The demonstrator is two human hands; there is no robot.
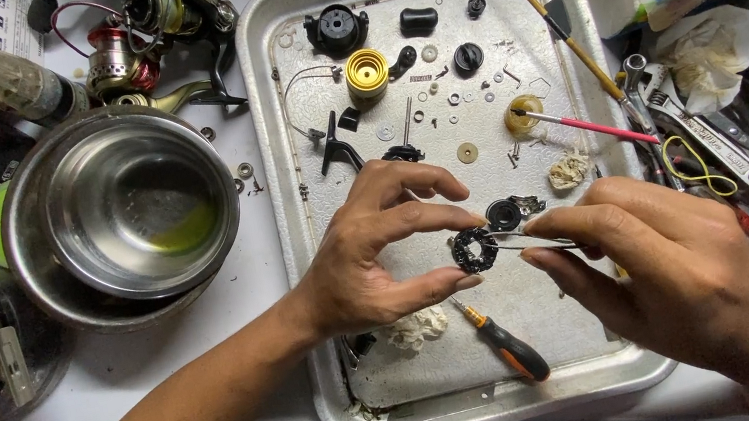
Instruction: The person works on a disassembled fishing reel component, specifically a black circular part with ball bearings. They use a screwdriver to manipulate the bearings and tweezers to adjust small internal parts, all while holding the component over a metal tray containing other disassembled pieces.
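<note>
Ring-shaped part (474, 250): small, round, black, with a toothed or ribbed rim flecked with pale specks and an open centre. It is held in the air above the lower middle of the metal tray (301, 253), just below a black round cap (503, 213) lying on the tray. Its flat face is turned up toward the camera; being round, it shows no long axis.

Left hand (373, 261): fingers curled, thumb and fingertips pinching the ring at its upper and lower edges.

Right hand (667, 263): fingers pressed together on a pair of thin metal tweezers (526, 240), which lie nearly level with their long axis running left to right and their tips pointing left, meeting the ring's right edge.

Nearby: an orange-and-black screwdriver (506, 341) lies on the tray below the hands, its tip pointing up-left; a yellow spool (367, 72) sits at the tray's upper part; a steel bowl (130, 206) stands on the table (217, 359) left of the tray.
</note>
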